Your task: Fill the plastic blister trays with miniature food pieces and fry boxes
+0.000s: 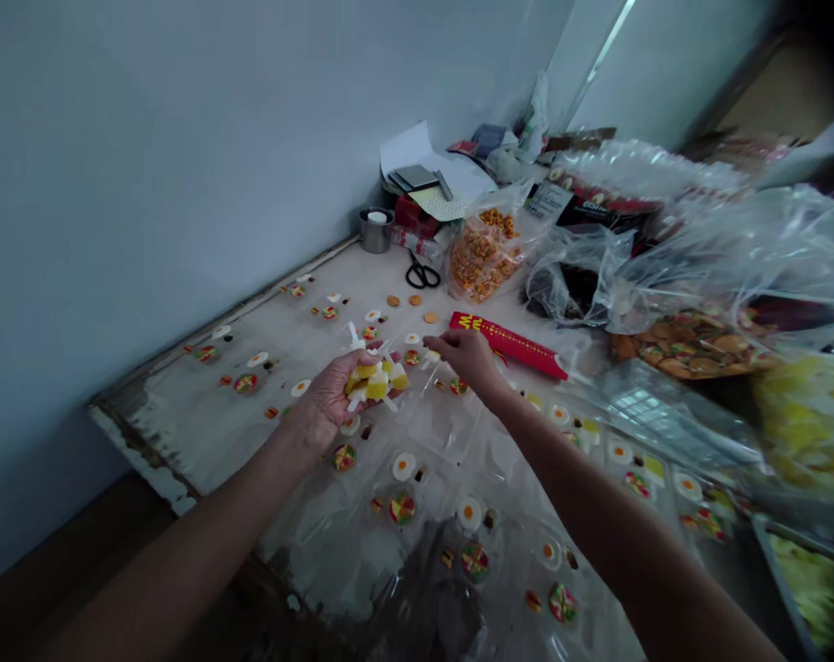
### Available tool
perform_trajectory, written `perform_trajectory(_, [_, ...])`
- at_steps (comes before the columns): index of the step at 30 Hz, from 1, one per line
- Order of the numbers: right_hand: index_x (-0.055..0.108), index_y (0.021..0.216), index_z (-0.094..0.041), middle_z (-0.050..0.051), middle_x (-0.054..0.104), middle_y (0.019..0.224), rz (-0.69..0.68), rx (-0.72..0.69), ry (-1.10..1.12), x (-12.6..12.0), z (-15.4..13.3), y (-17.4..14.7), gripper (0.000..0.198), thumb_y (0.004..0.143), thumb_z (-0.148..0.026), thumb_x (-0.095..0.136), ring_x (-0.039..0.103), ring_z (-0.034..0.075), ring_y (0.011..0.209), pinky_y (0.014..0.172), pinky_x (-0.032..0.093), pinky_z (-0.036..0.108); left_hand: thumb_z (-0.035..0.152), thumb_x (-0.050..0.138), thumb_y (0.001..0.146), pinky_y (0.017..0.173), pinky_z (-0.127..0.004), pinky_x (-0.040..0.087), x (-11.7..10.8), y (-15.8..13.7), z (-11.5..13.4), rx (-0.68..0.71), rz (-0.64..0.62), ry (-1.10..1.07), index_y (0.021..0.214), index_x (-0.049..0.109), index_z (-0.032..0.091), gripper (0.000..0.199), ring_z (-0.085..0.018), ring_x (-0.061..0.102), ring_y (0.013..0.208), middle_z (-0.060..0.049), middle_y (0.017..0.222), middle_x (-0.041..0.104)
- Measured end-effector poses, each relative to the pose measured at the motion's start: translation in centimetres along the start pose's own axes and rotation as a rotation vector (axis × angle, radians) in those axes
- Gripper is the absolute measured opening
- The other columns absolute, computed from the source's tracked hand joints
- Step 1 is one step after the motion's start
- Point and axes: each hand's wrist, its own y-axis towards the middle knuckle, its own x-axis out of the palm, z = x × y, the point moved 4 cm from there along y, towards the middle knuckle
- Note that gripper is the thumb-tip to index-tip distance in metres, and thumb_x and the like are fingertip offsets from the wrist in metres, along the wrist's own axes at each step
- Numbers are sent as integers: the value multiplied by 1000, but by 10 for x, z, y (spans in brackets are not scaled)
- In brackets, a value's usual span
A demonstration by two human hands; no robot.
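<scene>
Over table (172, 400), left hand (334, 391) palm up, cupping heap of yellow pieces (376, 388) with white strips. Just right, right hand (468, 357), fingertips drawn together; cannot tell whether gripping anything. Red packet (527, 349) beside it, on far side. Nearer, eggs (404, 466) and colourful discs (402, 507) spread about. Far, scissors (427, 276) left of snack bag (486, 262).

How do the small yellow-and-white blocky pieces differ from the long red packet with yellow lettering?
The small yellow-and-white blocky pieces are clustered in the left hand; the long red packet lies unheld. Each piece is far shorter than the packet. Both show yellow.
</scene>
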Motion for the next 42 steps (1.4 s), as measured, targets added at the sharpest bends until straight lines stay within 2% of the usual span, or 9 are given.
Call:
perform_trajectory(4, [72,66,-18,0,64,56,-375,77,280,27,-32,-27,27,68,-41,86,53,11,48,44,36,22,11,66,73,49,-32,63,-1,-6,-1,40,34,81,121,64,16,48,-22,74,62,-7,90,76])
perform_trajectory(9, [69,70,-16,3,67,60,-377,276,504,35,-27,-26,22,63,-28,86,62,15,53,52,50,24,12,67,75,57,-35,65,-14,-17,-1,6,33,31,118,63,14,44,-26,77,74,-11,95,76])
perform_trajectory(14, [72,90,-16,4,72,80,-62,-255,39,22,-29,36,13,78,-20,72,67,17,74,69,48,26,8,67,75,78,-42,66,-38,-25,29,92,23,-35,120,60,15,46,-28,77,93,-15,111,75])
perform_trajectory(19, [74,95,-17,10,72,100,-268,-770,-706,50,-37,74,21,94,-12,54,63,19,91,74,38,29,10,67,78,81,-45,66,-47,-10,57,100,-82,-3,128,58,12,51,-29,75,99,-16,113,74])
perform_trajectory(25, [73,98,-12,13,71,99,-441,-980,-958,67,-35,64,21,93,-6,53,61,23,94,77,39,32,8,65,78,66,-31,66,-31,2,58,20,-102,140,129,62,9,51,-23,76,78,-15,102,76])
perform_trajectory(28, [76,94,-14,12,72,100,-432,-874,-872,60,-45,62,20,87,-3,60,60,26,103,84,41,33,7,61,80,61,-25,63,-24,-3,54,25,-99,193,129,62,11,50,-18,75,71,-13,101,77])
perform_trajectory(32, [76,112,-17,6,75,98,-326,-460,-245,49,-67,65,23,93,-22,64,65,19,86,75,47,28,7,65,77,62,-26,63,-25,-6,45,2,-113,243,126,64,12,49,-20,76,75,-13,104,77])
perform_trajectory(37, [78,89,-15,2,72,76,-598,-199,528,76,-89,50,35,74,-47,81,63,14,66,64,49,24,14,65,80,65,-29,63,-27,-4,36,-47,-149,318,112,69,10,33,-22,76,79,-16,100,78])
perform_trajectory(42, [78,89,-14,4,72,73,-383,-52,650,78,-85,77,39,72,-49,83,62,13,59,53,46,21,13,66,80,64,-28,63,-43,-15,49,-40,-210,249,125,65,11,45,-22,76,85,-17,114,75])
